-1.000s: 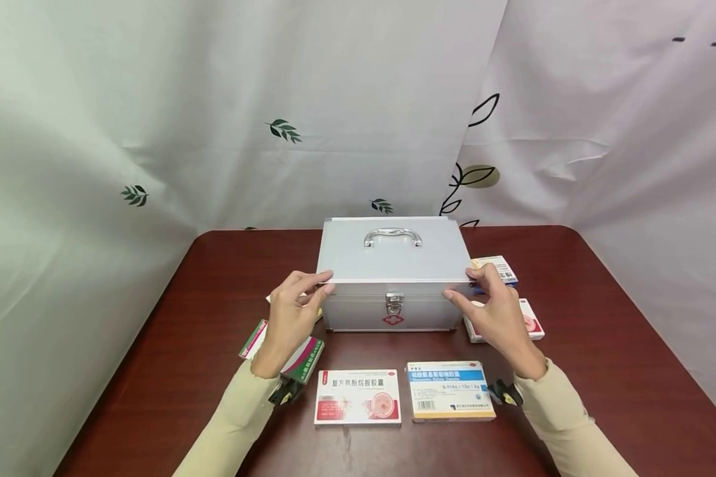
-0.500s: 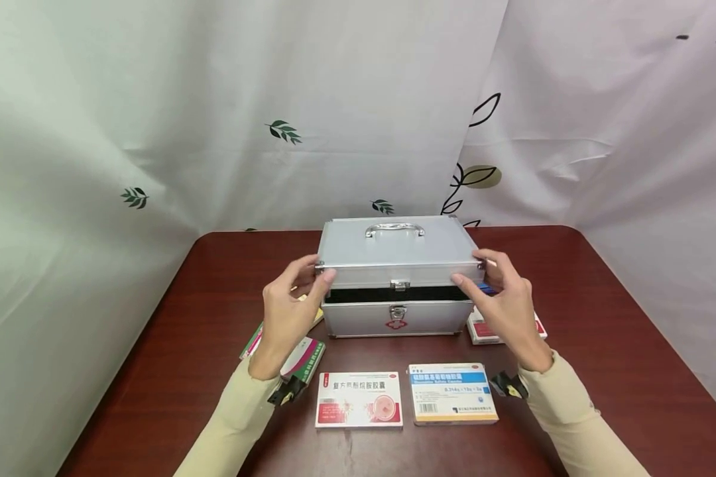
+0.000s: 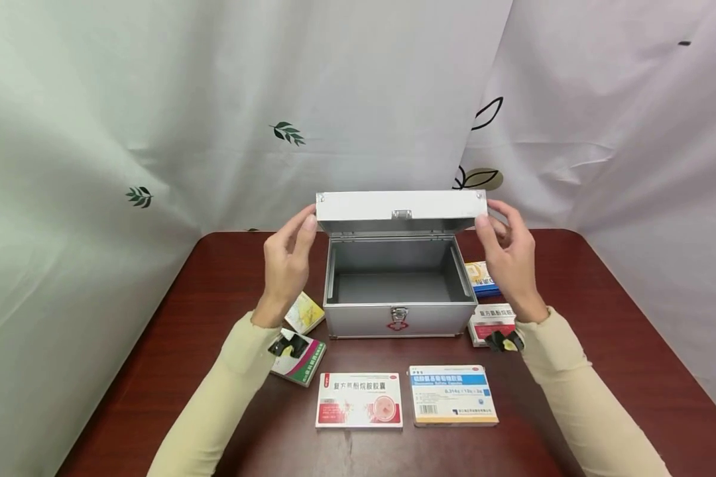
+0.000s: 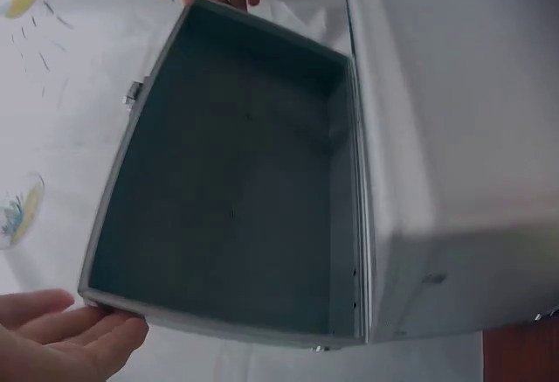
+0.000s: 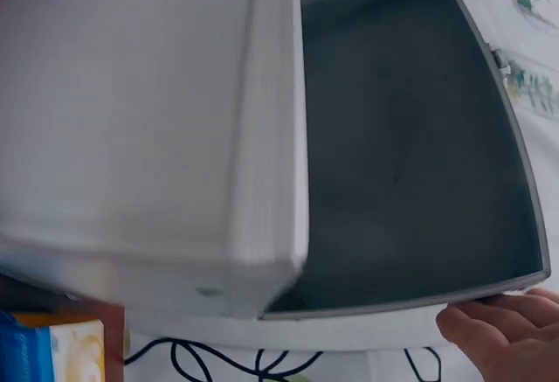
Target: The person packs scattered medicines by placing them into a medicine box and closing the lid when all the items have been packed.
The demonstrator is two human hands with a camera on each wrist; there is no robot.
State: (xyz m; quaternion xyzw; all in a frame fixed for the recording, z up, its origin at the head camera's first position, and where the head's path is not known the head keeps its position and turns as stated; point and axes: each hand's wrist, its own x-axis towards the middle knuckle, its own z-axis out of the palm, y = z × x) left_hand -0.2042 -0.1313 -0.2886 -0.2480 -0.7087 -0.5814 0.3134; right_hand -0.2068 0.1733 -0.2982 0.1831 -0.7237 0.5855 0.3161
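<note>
A silver first-aid box (image 3: 358,321) with a red cross under its front latch (image 3: 399,314) stands mid-table, its grey inside bare. Its lid (image 3: 352,207) is tilted up and back on rear hinges. My left hand (image 3: 286,265) holds the lid's left corner, thumb in front and fingers at the side. At the right corner my right hand (image 3: 513,262) grips in the same way. Both wrist views look into the lid's dark lining (image 4: 227,172), with fingers (image 5: 515,321) against its outer edge. The lid's carrying handle is hidden behind it.
In front lie a red-and-white medicine box (image 3: 358,400) and a blue-and-white one (image 3: 453,395). Green (image 3: 303,364) and yellow (image 3: 304,313) boxes lie left; another red-and-white box (image 3: 490,323) and a blue-and-yellow one (image 3: 482,279) lie right. A white cloth (image 3: 358,119) hangs behind.
The lid has gone from closed to a narrow gap to raised well up, baring the inside. Both hands have risen with its corners; the medicine boxes have stayed put.
</note>
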